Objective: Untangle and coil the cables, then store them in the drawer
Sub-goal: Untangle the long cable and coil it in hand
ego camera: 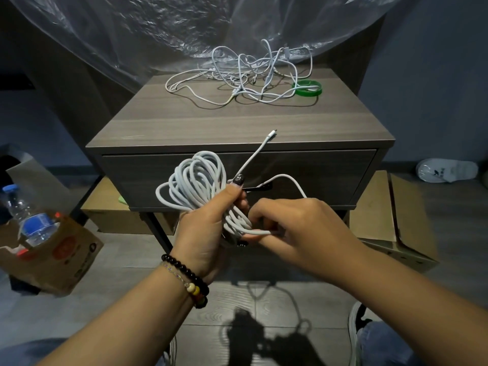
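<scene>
1. Gripping the coiled white cable [196, 184], the left hand [208, 228] closes its fingers and thumb round the middle of the bundle, in front of the closed drawer [303, 170].
2. The right hand [298, 228] pinches a loose strand of the same cable at the lower end of the bundle, fingers curled; how the fingertips lie underneath cannot be told.
3. The bundle's long axis runs from upper left to lower right. Its loops fan out up and left of the left hand.
4. The free end with its connector [272, 133] points up and right, over the front edge of the nightstand [184, 122].
5. A second loose strand arcs to the right, crossing the drawer handle [260, 188].
6. A tangled pile of white cables [245, 75] lies at the back of the nightstand top, with a green ring [308, 87] touching its right side.
7. A clear plastic sheet [158, 27] hangs behind.
8. Cardboard boxes [396, 217] stand on the floor on both sides; the left one holds a water bottle [29, 217].
</scene>
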{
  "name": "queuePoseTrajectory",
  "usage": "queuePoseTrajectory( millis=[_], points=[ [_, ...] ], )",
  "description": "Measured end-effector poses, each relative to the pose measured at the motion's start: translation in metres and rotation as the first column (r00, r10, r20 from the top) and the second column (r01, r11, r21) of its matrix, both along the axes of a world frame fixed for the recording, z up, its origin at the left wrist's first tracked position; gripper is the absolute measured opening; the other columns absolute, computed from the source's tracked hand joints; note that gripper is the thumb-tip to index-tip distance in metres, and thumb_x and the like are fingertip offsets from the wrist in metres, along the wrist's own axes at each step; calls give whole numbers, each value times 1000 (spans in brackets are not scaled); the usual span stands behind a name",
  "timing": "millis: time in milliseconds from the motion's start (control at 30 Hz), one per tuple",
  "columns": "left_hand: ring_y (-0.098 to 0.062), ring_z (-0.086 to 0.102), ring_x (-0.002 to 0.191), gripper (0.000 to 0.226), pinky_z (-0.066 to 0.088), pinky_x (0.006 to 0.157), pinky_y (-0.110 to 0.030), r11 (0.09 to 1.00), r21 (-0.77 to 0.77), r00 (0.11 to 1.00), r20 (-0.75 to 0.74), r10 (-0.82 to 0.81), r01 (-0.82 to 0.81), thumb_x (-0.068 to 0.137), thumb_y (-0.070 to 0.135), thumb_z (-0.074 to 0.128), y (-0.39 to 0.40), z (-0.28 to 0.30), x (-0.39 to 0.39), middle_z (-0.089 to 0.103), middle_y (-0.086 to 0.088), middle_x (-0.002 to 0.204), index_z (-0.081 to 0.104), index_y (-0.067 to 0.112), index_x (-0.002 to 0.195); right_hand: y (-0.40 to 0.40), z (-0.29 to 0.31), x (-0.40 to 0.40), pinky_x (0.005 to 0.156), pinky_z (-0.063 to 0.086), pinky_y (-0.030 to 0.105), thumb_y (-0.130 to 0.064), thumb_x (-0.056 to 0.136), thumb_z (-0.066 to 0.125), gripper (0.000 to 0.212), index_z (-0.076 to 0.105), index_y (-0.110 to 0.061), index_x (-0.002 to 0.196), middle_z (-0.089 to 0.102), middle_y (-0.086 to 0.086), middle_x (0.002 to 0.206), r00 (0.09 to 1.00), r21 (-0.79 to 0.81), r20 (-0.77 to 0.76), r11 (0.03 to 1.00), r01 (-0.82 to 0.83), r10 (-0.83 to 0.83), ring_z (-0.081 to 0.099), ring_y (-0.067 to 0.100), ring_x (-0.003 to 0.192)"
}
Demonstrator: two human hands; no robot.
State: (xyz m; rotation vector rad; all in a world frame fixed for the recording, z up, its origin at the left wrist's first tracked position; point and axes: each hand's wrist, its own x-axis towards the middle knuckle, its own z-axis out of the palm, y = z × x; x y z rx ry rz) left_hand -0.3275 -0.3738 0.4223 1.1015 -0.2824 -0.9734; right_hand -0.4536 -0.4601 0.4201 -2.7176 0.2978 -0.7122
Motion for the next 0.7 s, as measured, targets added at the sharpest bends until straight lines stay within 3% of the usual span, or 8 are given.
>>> queuePoseTrajectory(
  millis=[133, 233, 367, 467, 567, 700],
  points=[
    [-22, 62, 75, 34, 54, 62, -32, 999, -49, 996, 92, 12, -7, 66, 25, 72, 3, -3, -3, 64, -11, 82, 67, 9, 95, -1, -2, -1, 53, 52, 33, -42, 84, 52, 24, 65, -23, 91, 66, -12, 78, 1000, -12, 2, 1000, 7, -7, 59, 6, 64],
    [-15, 65, 69, 25, 53, 55, -27, 998, -41, 987, 155, 45, -39, 68, 26, 70, 4, -1, -5, 69, -6, 77, 69, 8, 85, -1, -3, -1, 53, 53, 34, -45, 85, 50, 29, 67, -22, 90, 68, -11, 77, 1000, -6, 10, 1000, 2, -1, 61, 7, 64],
    [-10, 68, 67, 16, 54, 52, -24, 991, -12, 961, 240, 135, -136, 88, 16, 61, -2, 3, -5, 73, -3, 73, 70, 7, 78, 2, -5, 2, 50, 50, 33, -49, 88, 50, 34, 69, -20, 89, 66, -10, 71, 999, -25, 33, 999, 31, -30, 56, 7, 57],
    [-13, 68, 64, 12, 59, 61, -29, 977, -20, 964, 158, 212, -212, 91, 14, 59, -9, 7, 1, 72, -5, 69, 64, 5, 85, 4, -2, 6, 52, 50, 29, -50, 90, 50, 36, 68, -20, 95, 66, -10, 73, 998, -12, 49, 999, 45, -45, 56, 6, 58],
    [-16, 70, 63, 11, 60, 64, -31, 964, -22, 962, 58, 266, -265, 92, 14, 60, -14, 15, 8, 70, -4, 63, 60, 5, 86, 2, 1, 6, 51, 51, 34, -45, 91, 48, 32, 67, -21, 100, 66, -10, 74, 997, -28, 38, 997, 69, -68, 58, 10, 58],
    [-10, 61, 48, 24, 56, 54, -24, 932, -50, 933, -4, 359, -359, 93, 18, 60, -16, 25, 37, 56, 1, 54, 53, 11, 71, -11, 7, -1, 58, 52, 36, -35, 86, 49, 25, 68, -22, 98, 68, -7, 78, 992, -23, 18, 992, 122, -122, 62, 16, 66]
  ],
)
